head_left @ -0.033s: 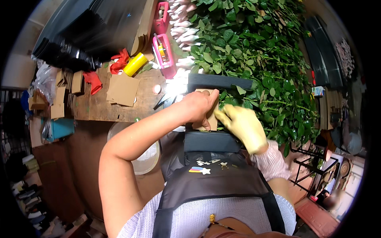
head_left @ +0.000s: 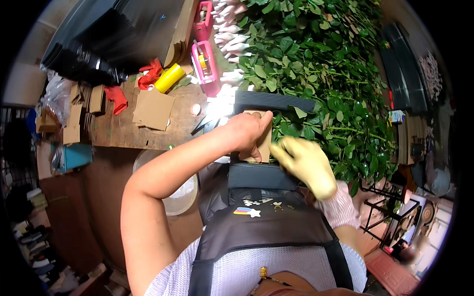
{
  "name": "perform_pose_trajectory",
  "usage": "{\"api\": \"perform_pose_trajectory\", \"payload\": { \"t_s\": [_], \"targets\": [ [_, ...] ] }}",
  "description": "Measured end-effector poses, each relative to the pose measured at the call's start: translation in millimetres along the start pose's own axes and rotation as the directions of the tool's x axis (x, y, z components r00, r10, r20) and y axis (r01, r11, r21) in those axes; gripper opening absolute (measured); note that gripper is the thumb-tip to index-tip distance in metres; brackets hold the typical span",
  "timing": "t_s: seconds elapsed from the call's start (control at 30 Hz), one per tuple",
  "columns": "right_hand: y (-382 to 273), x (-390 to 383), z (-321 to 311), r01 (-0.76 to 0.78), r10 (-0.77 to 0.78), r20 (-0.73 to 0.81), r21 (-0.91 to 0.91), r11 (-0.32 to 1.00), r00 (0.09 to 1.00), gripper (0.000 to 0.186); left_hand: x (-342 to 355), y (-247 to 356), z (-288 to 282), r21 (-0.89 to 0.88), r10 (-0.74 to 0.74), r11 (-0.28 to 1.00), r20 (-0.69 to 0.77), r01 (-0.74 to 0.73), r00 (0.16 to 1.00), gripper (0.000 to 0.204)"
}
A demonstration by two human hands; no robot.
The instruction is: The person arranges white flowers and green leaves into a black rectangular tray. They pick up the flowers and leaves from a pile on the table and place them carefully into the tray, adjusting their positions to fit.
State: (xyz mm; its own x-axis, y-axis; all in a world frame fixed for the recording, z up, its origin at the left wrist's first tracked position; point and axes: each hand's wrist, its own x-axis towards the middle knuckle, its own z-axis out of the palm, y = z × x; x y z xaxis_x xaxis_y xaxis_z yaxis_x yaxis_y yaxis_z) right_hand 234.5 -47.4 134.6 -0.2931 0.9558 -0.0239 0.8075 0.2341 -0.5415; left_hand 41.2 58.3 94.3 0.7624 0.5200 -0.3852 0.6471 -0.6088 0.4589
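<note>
The left hand (head_left: 247, 132) is laid over a card (head_left: 265, 143) between two bands of ribbed black sheet (head_left: 264, 176), finger and thumb spread; whether the card is pinched or only pressed cannot be told. The left elbow is bent outward. The gloved right hand (head_left: 308, 165) is held just beside the card's right edge, fingers curled; it is blurred, so whether anything is gripped cannot be told.

A wooden table (head_left: 111, 135) is covered on the right by leafy stems (head_left: 316, 89). To the left are seen a yellow roll (head_left: 169, 78), a card stack (head_left: 154, 109) and a pink dispenser (head_left: 211, 87). Below the table's edge, a pale tub (head_left: 183, 201) is partly hidden by the left forearm. A teal box (head_left: 77, 159) is seen farther left.
</note>
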Motion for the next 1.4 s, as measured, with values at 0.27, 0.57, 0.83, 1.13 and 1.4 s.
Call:
{"api": "perform_pose_trajectory", "payload": {
  "t_s": [0.27, 0.57, 0.83, 1.13, 1.4],
  "targets": [
    [87, -105, 55, -0.197, 0.214, 0.317, -0.087, 0.977, 0.924, 0.031, 0, -5, -1, -0.013, 0.037, 0.999, -0.024, -0.038, 0.999, 0.105],
    [-4, -2, -10, 0.351, -0.375, -0.24, -0.138, 0.926, 0.895, 0.065, 13, -22, 17, -0.008, 0.049, 0.999, -0.128, -0.05, 0.991, 0.045],
    [40, 42, 32, -0.089, 0.121, -0.149, 0.202, 0.975, 0.981, 0.018, 7, -25, -18, 0.166, 0.193, 0.972, -0.167, -0.166, 0.967, 0.018],
    [8, 53, 5, -0.009, -0.011, -0.148, -0.134, 0.991, 0.989, 0.022, -39, -36, 74, 0.404, 0.575, 0.814, -0.469, -0.417, 0.67, 0.048],
    [25, 96, -8, 0.381, -0.351, 0.151, -0.318, 0.868, 0.924, 0.039, -24, -29, 75, 0.389, 0.493, 0.868, -0.61, -0.308, 0.62, 0.041]
  ]
}}
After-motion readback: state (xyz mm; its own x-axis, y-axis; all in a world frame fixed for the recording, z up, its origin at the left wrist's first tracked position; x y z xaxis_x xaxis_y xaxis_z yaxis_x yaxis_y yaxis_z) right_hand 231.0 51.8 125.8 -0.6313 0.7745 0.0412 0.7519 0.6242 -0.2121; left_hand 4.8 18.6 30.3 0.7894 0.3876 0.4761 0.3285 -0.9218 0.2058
